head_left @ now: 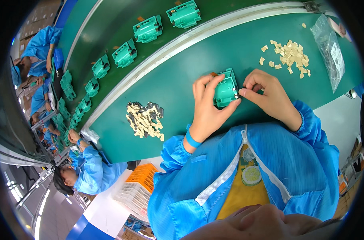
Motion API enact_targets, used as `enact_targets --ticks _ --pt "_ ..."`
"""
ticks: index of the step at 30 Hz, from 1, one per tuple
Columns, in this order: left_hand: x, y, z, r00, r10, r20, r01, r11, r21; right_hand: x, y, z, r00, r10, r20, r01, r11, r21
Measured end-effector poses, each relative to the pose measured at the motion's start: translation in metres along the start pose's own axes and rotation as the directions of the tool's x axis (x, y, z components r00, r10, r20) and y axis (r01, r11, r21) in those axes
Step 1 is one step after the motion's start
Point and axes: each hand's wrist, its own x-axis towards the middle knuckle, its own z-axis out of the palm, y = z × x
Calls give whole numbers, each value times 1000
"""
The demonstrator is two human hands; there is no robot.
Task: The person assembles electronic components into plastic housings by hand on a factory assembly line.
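Observation:
A teal-green plastic housing with ribs and small posts rests on the green bench top in front of me. My left hand grips it from the left, fingers over its far side and thumb at its near edge. At the housing's right edge, my right hand has its thumb and fingers pinched together by a small dark spot. Whatever sits in that pinch is too small to name. Right of my hands lies a loose pile of small cream-coloured pieces. Another pile, of cream and black pieces, is on the left.
Beyond a pale metal rail, a dark green conveyor belt carries several similar housings. A clear plastic bag lies at the bench's right end. Co-workers in blue are along the line at left. Orange and white crates stand below the bench.

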Motion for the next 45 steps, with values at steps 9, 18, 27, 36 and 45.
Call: enact_targets --ticks 9,18,27,36,45 --pt "-10 -26 -12 993 36 109 -3 957 -290 7 -10 1 947 159 279 -242 925 292" --pt "-11 -10 -24 989 21 146 14 972 -233 8 -15 13 977 83 198 -133 958 254" --pt "-14 -1 -24 981 -124 147 169 923 -346 7 -24 14 980 39 197 -62 992 110" --pt "-13 5 -21 971 -217 103 240 886 -396 7 -27 16 991 -59 122 61 998 -11" --pt "-12 7 -18 978 -193 76 206 873 -442 9 -26 15 990 -12 139 11 1000 9"
